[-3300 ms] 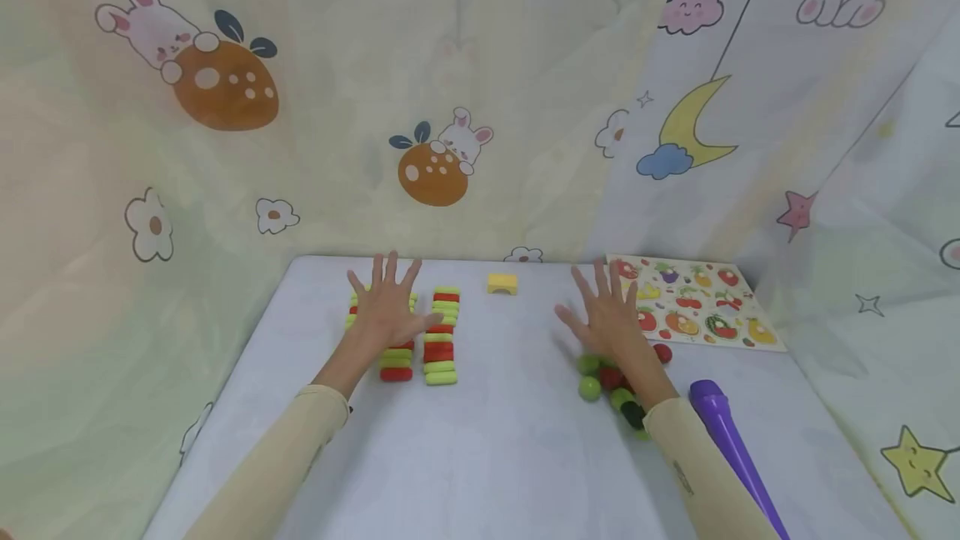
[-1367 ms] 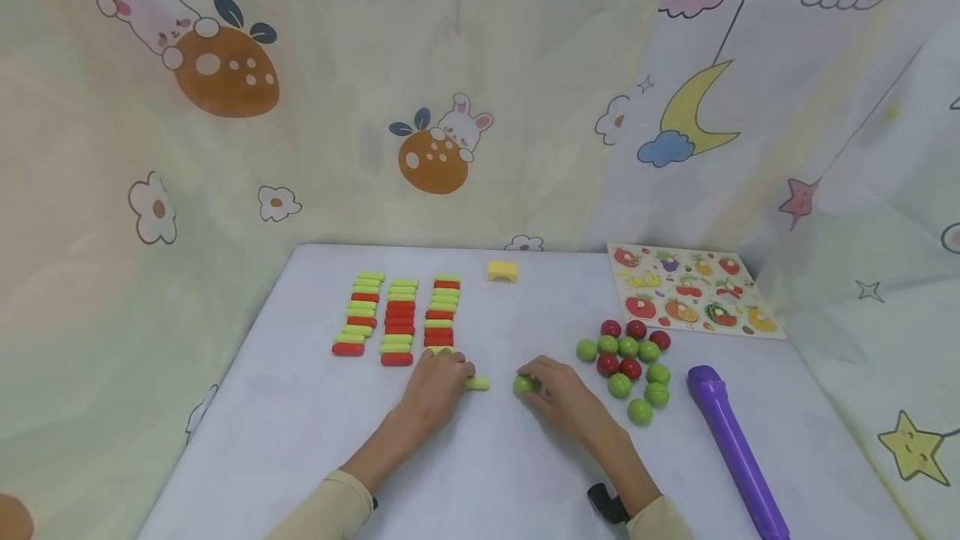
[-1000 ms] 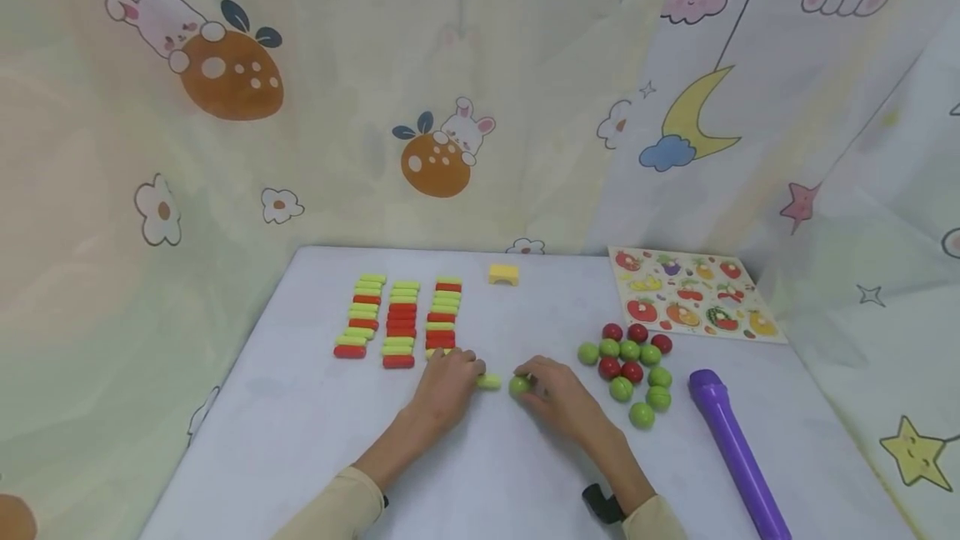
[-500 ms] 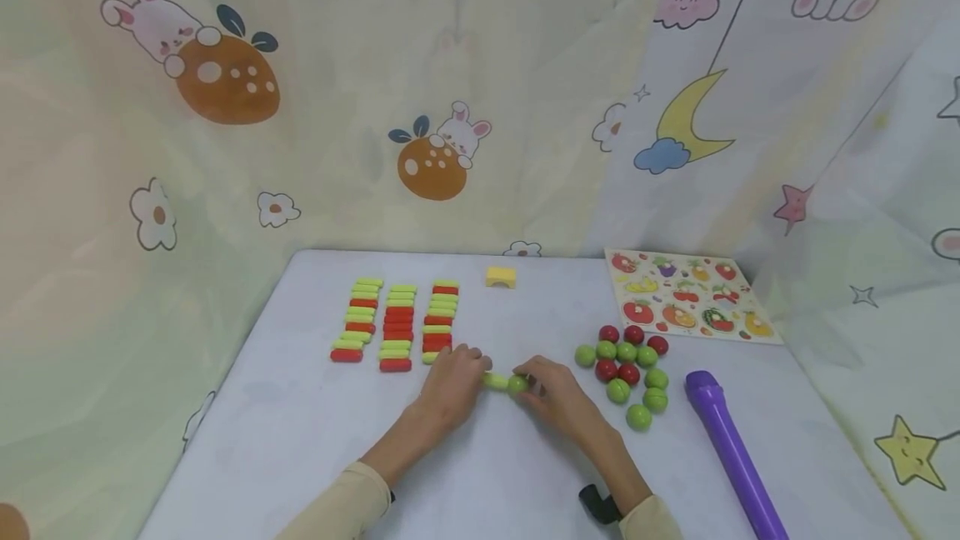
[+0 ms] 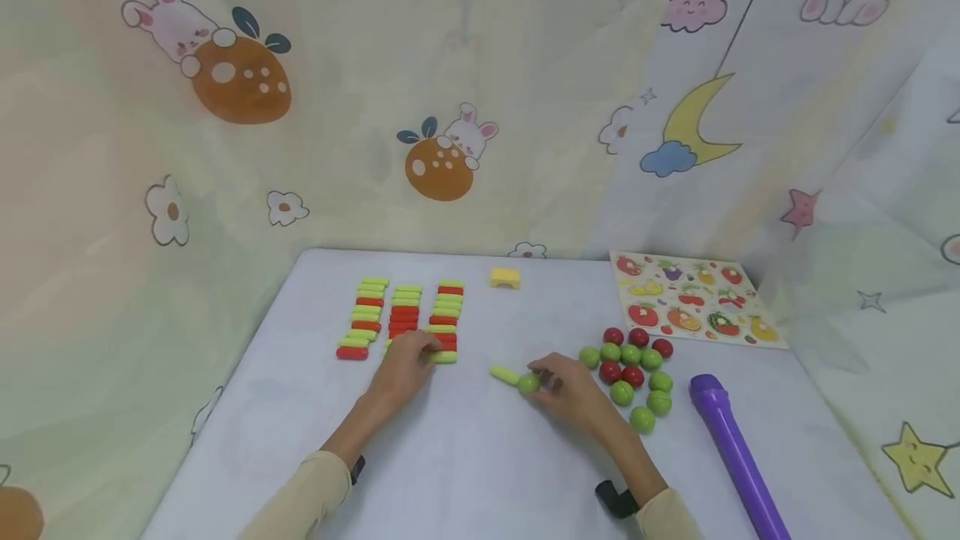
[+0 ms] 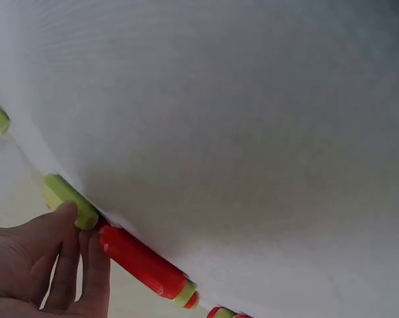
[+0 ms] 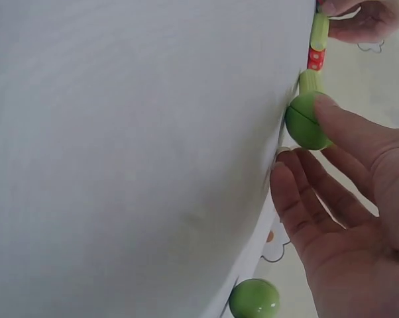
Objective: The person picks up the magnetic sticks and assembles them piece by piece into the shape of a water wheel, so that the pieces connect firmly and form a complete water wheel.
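My right hand (image 5: 573, 394) pinches a green ball (image 5: 528, 383) between thumb and fingers, low over the table. A short light-green stick (image 5: 504, 374) extends from the ball toward the left, its end against it. My left hand (image 5: 401, 369) reaches to the near end of the rows of sticks. In the left wrist view, its thumb and fingers pinch a light-green stick (image 6: 65, 195), beside a red stick (image 6: 146, 265). The hand covers the near end of the middle row in the head view.
Three rows of red and green sticks (image 5: 365, 317) lie at left. Several red and green balls (image 5: 622, 393) cluster right of my right hand. Beyond them is a fruit-printed board (image 5: 686, 297). A purple stick-like toy (image 5: 738, 457) lies at far right, a yellow block (image 5: 505, 277) at the back.
Both hands were spread open, then came down to a stick and a ball, which met. My left hand has let go of that stick and moved left to the rows; my right keeps the ball.
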A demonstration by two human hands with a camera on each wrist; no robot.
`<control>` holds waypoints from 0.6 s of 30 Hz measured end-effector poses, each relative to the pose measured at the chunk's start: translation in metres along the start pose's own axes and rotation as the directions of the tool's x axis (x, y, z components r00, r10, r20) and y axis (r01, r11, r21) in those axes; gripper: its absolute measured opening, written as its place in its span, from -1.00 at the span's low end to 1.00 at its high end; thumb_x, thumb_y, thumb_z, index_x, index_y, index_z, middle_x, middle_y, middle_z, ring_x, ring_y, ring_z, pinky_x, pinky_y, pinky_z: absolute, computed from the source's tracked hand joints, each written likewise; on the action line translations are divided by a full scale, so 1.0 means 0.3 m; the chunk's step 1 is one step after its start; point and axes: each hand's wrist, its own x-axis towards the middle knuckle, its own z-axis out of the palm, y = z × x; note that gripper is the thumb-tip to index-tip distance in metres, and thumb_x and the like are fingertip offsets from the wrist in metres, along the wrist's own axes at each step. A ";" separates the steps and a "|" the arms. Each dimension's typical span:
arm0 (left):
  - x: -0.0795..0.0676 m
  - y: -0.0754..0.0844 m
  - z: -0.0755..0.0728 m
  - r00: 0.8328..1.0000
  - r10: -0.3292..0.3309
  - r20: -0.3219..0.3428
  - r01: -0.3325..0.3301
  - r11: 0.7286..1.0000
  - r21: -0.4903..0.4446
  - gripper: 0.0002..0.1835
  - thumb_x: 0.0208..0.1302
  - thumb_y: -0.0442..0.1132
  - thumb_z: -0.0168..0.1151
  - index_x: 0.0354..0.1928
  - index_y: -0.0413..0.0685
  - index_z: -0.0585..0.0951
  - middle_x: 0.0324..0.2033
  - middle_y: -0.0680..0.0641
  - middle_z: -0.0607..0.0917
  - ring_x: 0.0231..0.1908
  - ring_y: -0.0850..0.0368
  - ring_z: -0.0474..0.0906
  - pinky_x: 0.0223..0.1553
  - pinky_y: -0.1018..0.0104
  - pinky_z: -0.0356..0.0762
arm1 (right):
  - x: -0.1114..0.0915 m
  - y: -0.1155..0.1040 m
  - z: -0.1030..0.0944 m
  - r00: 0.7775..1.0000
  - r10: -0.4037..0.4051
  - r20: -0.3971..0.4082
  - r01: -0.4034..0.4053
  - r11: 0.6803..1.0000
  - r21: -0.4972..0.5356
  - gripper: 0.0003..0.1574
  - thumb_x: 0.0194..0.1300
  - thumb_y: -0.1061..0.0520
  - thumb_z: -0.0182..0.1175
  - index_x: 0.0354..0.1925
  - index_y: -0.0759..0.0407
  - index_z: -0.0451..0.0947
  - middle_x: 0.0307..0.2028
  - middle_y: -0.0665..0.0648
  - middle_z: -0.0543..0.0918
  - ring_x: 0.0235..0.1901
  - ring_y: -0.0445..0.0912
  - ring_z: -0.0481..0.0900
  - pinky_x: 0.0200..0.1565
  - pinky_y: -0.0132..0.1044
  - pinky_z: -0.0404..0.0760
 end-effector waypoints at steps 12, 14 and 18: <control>-0.005 0.005 0.025 1.000 -0.002 0.024 0.004 0.997 -0.079 -0.76 0.24 -0.45 0.57 -0.07 -0.12 0.79 -0.20 0.00 0.80 -0.14 0.09 0.69 -0.03 0.16 0.79 | -0.003 0.025 0.010 0.994 -0.107 -0.023 0.109 0.988 0.110 -0.53 0.22 0.33 0.56 0.10 0.17 0.74 -0.05 0.00 0.82 -0.07 -0.08 0.76 0.00 -0.26 0.78; -0.012 0.013 0.025 0.999 -0.025 0.035 0.030 0.989 -0.143 -0.77 0.24 -0.43 0.58 -0.09 -0.10 0.80 -0.22 0.03 0.81 -0.14 0.10 0.71 -0.04 0.19 0.80 | -0.003 0.022 0.018 0.996 -0.083 -0.044 0.088 0.989 0.118 -0.55 0.21 0.33 0.57 0.07 0.17 0.75 -0.07 0.00 0.82 -0.08 -0.09 0.77 -0.01 -0.28 0.77; -0.024 0.042 0.034 0.994 -0.073 0.086 0.094 0.955 -0.280 -0.79 0.26 -0.41 0.57 -0.09 -0.10 0.82 -0.21 0.05 0.82 -0.12 0.10 0.74 -0.05 0.23 0.80 | -0.002 0.009 0.034 0.995 0.014 -0.103 0.000 0.990 0.139 -0.57 0.17 0.32 0.60 0.01 0.13 0.76 -0.12 -0.04 0.81 -0.13 -0.14 0.76 -0.03 -0.32 0.77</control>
